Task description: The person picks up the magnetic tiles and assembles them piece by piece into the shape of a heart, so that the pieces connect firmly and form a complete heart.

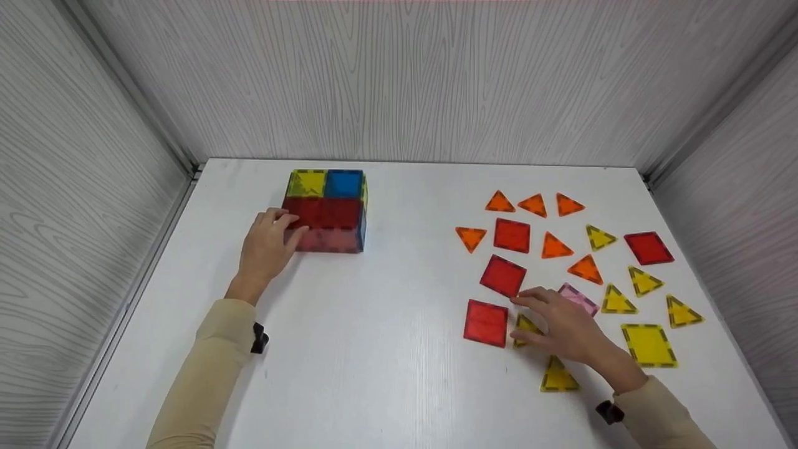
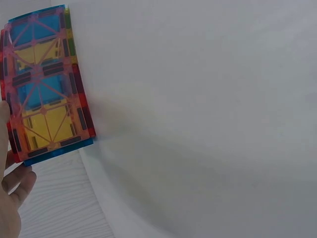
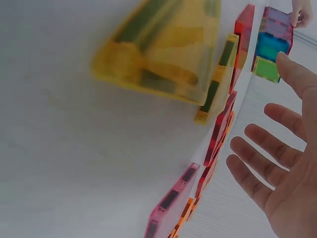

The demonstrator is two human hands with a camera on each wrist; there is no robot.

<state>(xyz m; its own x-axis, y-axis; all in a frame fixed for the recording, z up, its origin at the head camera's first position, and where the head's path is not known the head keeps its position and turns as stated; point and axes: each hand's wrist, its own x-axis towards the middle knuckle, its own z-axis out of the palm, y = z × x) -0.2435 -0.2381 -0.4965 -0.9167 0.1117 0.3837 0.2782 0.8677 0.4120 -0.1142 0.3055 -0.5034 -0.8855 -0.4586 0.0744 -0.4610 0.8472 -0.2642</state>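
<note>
A box built of see-through magnetic tiles [image 1: 343,213] stands on the left of the table, with yellow and blue squares at the back of its top and red ones nearer. My left hand [image 1: 265,246] holds its near left corner, thumb at the front and fingers at the left edge. Blue and yellow tiles show through the box in the left wrist view. My right hand [image 1: 570,324] hovers with spread fingers over a yellow triangle tile [image 1: 527,323], partly covering it, and hides part of a pink tile [image 1: 581,298]. Nothing is between its fingers in the right wrist view.
Red square tiles [image 1: 485,323] lie left of and behind the right hand. Several orange triangles [image 1: 499,202] are farther back. Yellow triangles [image 1: 618,300] and a large yellow square [image 1: 649,345] lie to the right. Wood-grain panels [image 1: 405,81] border the white table [image 1: 399,349].
</note>
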